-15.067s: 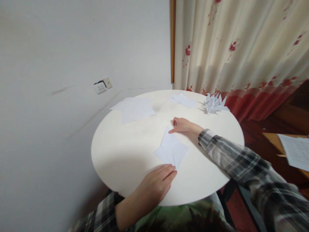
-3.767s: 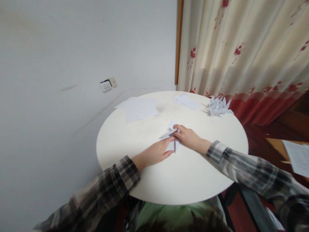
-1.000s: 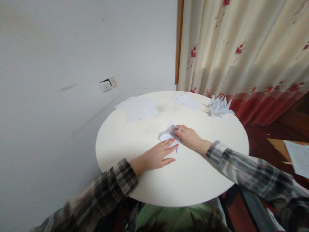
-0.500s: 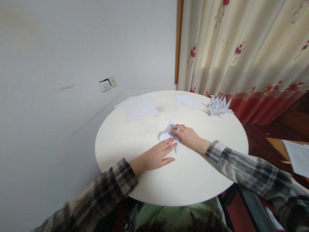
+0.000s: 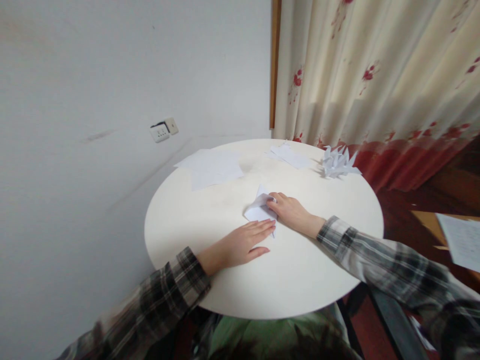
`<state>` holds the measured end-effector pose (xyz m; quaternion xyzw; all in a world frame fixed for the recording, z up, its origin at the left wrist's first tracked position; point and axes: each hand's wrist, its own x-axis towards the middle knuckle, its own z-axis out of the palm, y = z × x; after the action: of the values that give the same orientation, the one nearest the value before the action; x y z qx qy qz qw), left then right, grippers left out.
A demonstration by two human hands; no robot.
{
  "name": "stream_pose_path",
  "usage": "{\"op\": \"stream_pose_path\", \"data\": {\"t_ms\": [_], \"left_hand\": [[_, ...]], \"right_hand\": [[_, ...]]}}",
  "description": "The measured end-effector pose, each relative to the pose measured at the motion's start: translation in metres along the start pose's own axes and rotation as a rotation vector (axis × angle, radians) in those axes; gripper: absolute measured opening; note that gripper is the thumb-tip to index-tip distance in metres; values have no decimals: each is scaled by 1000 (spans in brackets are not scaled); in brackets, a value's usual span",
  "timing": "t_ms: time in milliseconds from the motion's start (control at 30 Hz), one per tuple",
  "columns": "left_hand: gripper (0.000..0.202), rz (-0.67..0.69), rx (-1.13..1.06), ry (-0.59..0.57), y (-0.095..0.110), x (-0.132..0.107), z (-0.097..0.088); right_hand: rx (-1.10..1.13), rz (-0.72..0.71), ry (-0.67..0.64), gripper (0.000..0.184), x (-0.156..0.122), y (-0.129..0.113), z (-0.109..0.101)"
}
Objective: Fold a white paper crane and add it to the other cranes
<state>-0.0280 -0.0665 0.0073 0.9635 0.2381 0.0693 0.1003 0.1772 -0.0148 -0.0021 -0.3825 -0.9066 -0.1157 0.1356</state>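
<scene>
A small folded white paper piece [image 5: 258, 209] lies near the middle of the round white table [image 5: 210, 290]. My left hand [image 5: 243, 242] rests flat on the table with its fingers stretched out, the fingertips pressing the near corner of the paper. My right hand [image 5: 290, 210] comes in from the right, its fingers curled over the paper's right side and pinching a raised flap.
Loose white sheets [image 5: 212, 167] lie at the table's far left and more paper [image 5: 288, 155] at the far edge. Finished folded paper shapes [image 5: 337, 161] sit at the far right near a flowered curtain [image 5: 375, 75]. A printed sheet [image 5: 459, 240] lies on a wooden surface at right.
My left hand slid slightly back toward me and flattened on the table. The right hand keeps its hold on the paper's flap. The view shifted a little.
</scene>
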Motion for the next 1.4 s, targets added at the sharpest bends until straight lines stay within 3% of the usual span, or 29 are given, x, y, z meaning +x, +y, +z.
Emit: {"op": "stream_pose_path", "data": {"t_ms": [633,1133,1400], "left_hand": [[51,22,59,64,1,3,1],[34,-22,116,242,11,1,10],[42,-76,161,217,11,1,14]], "right_hand": [[53,-5,24,23,1,1,3],[15,1,19,19,0,4,2],[23,5,-18,21,0,3,-1]]}}
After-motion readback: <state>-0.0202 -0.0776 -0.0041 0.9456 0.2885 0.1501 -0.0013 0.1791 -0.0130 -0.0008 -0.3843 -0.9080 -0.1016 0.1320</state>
